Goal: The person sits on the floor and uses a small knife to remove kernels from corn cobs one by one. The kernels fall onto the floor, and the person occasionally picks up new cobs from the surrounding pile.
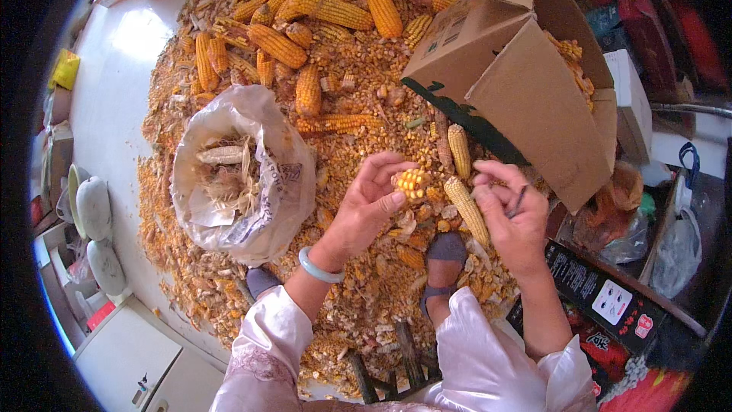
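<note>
My left hand (374, 191) grips a short piece of corn cob (411, 184) with yellow kernels, pinched between thumb and fingers. To its right is my right hand (509, 206), its fingers curled and a thin dark object (517, 201) showing between them; what it is exactly cannot be made out. Just left of the right hand, a pale yellow corn cob (466, 210) lies on the heap. Another ear of corn (459, 150) rests above that one, beside a bare reddish cob (442, 140). Loose corn kernels (354, 166) spread beneath both hands.
A white plastic bag (291, 183) holding husks and a bare cob stands at left. Whole corn ears (277, 46) are piled at the far side. An open cardboard box (532, 103) with corn inside leans at right. White cabinets (128, 355) stand at lower left.
</note>
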{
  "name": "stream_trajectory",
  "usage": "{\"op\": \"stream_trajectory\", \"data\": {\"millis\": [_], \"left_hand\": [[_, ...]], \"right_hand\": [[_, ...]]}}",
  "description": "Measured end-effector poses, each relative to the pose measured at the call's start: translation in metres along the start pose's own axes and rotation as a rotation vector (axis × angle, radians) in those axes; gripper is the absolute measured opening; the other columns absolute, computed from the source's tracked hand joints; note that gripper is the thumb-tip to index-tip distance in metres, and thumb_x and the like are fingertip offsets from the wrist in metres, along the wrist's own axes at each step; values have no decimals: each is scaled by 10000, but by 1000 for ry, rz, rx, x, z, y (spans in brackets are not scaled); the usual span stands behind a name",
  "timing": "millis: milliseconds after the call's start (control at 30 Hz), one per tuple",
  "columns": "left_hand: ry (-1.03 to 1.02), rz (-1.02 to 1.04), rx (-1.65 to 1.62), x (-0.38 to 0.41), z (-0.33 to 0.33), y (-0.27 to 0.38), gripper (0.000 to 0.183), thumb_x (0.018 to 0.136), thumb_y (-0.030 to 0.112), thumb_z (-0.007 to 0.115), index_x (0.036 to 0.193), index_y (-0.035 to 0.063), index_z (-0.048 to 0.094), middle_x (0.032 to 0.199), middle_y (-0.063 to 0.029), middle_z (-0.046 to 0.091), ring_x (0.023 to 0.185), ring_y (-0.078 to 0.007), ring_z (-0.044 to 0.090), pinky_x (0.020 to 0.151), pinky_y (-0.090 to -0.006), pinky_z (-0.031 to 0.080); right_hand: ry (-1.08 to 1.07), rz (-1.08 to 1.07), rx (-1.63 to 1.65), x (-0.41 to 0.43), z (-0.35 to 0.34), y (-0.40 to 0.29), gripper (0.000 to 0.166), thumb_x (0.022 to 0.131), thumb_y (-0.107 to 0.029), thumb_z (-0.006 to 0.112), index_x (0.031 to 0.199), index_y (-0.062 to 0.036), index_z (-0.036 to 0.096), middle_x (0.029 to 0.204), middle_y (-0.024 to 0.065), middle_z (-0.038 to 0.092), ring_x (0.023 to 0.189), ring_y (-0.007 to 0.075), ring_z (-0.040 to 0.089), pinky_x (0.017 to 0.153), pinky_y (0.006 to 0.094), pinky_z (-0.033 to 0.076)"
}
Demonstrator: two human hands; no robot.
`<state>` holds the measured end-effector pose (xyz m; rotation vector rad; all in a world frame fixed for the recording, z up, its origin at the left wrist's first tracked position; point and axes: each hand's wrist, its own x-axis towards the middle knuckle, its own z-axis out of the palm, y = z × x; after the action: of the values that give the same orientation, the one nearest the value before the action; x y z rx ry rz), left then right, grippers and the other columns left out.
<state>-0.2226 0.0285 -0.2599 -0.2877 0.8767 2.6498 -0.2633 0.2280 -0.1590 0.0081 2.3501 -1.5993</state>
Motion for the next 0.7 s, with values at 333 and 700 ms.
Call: {"op": "stream_trajectory", "data": {"millis": [333,700], "left_hand": [[-85,-33,-265,-9,30,6,438,931,96,571,1330,60,393,1329,-92,502,1198,-183,516,1003,-330,431],[-16,151,298,-12,43,16,491,920,71,592,1362,7,386,1267,-93,540,1164,-164,530,977,-302,449]], "right_hand": [[-193,-30,-88,-3,18,-6,440,779,-8,692,1204,-19,578,1040,105,622,961,216,615,848,301,481],[-237,292,190,-3,16,1,400,890,-114,652,1233,46,524,1060,86,639,901,107,623,779,243,508]]}}
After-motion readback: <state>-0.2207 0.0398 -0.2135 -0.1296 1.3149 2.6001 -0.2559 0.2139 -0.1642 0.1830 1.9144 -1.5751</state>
